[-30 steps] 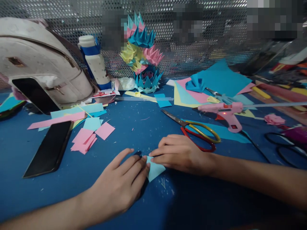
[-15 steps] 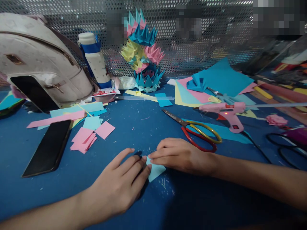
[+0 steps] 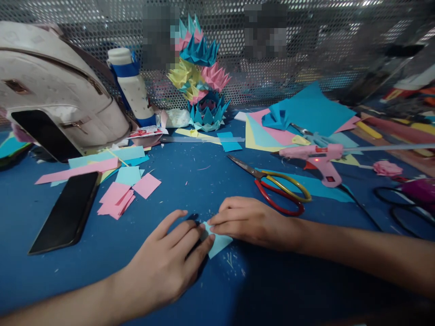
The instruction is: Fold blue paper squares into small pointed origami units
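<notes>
A small piece of light blue paper (image 3: pixel 219 244) lies on the blue tabletop between my two hands. My left hand (image 3: pixel 171 258) grips its left edge with thumb and fingertips, the index finger raised away from it. From the other side my right hand (image 3: pixel 253 222) presses its fingertips onto the paper's upper edge, fingers held together. Both sets of fingertips nearly meet there and hide part of the paper, so any crease under them cannot be made out. Beyond my right hand lie scissors (image 3: pixel 260 174) with one red and one yellow handle, blades parted slightly.
Pink paper squares (image 3: pixel 117 199) and a phone (image 3: pixel 66 213) lie at left. Behind stand a backpack (image 3: pixel 91 106), a bottle (image 3: pixel 132 90) and folded-paper flowers (image 3: pixel 207 108). A pink glue gun (image 3: pixel 326 158) with its cord and paper sheets (image 3: pixel 312 106) are at right.
The view has shifted slightly, so the background sits a little further left. My left fingertips have drawn back slightly, showing more of the paper's upper left corner. Both hands stay on it.
</notes>
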`<move>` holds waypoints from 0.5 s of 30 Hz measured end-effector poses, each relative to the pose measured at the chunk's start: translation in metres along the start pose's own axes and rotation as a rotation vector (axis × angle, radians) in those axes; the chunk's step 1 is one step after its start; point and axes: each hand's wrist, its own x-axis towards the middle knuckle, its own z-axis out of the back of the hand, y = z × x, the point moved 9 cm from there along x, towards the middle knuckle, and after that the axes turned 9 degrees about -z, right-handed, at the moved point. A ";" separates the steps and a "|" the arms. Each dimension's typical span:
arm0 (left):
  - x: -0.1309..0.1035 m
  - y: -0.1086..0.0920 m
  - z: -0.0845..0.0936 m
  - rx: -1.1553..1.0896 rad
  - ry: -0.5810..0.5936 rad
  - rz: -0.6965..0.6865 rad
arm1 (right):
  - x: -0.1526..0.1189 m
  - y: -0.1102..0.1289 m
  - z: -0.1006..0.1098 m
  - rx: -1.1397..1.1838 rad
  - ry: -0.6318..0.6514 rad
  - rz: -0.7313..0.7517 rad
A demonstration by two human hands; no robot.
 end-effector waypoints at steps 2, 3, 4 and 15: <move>0.000 0.000 -0.001 -0.005 0.013 0.002 | 0.001 -0.001 -0.001 0.017 0.017 -0.020; -0.001 0.000 -0.002 -0.007 0.020 0.004 | 0.001 -0.002 0.000 0.023 0.023 -0.029; -0.001 0.001 -0.002 -0.010 0.027 0.008 | 0.002 -0.002 0.000 0.026 0.026 -0.033; 0.002 0.004 -0.002 -0.103 0.094 0.022 | 0.008 0.000 -0.004 -0.218 0.054 -0.078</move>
